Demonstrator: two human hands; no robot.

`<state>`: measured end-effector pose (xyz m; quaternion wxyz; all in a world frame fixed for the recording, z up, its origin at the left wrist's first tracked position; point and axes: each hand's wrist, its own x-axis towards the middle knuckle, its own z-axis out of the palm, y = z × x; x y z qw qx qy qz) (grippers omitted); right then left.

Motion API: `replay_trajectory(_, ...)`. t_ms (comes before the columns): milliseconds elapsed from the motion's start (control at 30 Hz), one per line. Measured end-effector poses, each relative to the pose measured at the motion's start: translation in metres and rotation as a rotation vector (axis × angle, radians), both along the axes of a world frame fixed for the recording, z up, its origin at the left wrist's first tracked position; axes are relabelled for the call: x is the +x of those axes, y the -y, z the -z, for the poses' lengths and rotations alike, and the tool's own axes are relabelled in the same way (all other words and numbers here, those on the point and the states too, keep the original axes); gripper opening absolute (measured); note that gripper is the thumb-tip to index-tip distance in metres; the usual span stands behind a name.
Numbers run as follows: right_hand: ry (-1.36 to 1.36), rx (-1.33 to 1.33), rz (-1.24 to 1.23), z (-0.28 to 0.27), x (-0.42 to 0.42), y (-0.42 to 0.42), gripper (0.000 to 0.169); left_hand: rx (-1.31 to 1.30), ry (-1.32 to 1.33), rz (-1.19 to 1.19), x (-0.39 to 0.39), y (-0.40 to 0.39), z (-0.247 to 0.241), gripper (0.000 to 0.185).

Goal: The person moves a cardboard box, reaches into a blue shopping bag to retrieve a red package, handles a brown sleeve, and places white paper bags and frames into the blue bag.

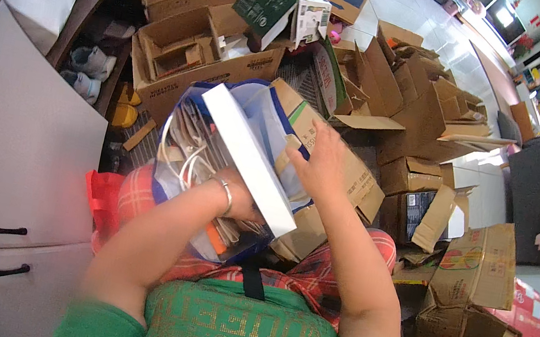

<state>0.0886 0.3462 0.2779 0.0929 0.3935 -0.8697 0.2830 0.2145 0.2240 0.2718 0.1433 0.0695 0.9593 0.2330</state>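
Observation:
Between my knees stands a large bag with a blue rim (278,98). Folded paper bags (196,126) with white cord handles (194,158) are packed along its left side. A flat white box (250,157) stands on edge, slanting across the bag's opening. My left hand (239,196), with a bangle at the wrist, reaches down among the paper bags left of the box; its fingers are hidden. My right hand (324,164) hovers by the bag's right rim, fingers spread, thumb close to a tan strip. Behind it leans a flattened cardboard carton (355,178). An orange item (216,238) lies low in the bag.
Open cardboard boxes (422,103) heap up at the right and ahead. A green and white box (272,4) rests atop a large carton (212,66). White cabinet doors (26,136) border the left, beside a shelf with shoes (91,62). A red bag (102,198) lies by my left knee.

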Motion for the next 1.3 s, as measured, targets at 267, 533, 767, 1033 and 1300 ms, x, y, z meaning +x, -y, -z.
replay_trajectory(267, 0.508, 0.048, -0.071, 0.064, -0.009, -0.003, 0.025, -0.374, 0.007, -0.456, 0.023, -0.017, -0.084, 0.053)
replay_trajectory(533, 0.714, -0.12, -0.061, 0.057, 0.005, 0.009, 0.014, -0.694, -0.196, 0.153, -0.015, -0.019, -0.06, 0.013)
replay_trajectory(767, 1.252, -0.834, 0.007, 0.061, -0.019, 0.007, 0.017, -0.678, -0.199, 0.243, -0.027, -0.02, -0.055, 0.015)
replay_trajectory(1033, 1.278, -0.785, -0.228, 0.03, 0.012, -0.015, 0.015, -0.785, 0.371, 0.194, -0.073, -0.002, -0.029, 0.014)
replay_trajectory(1300, 0.853, -0.545, -0.339, 0.046, 0.034, 0.0, 0.014, -0.666, 0.447, -0.183, -0.04, 0.089, 0.055, 0.064)
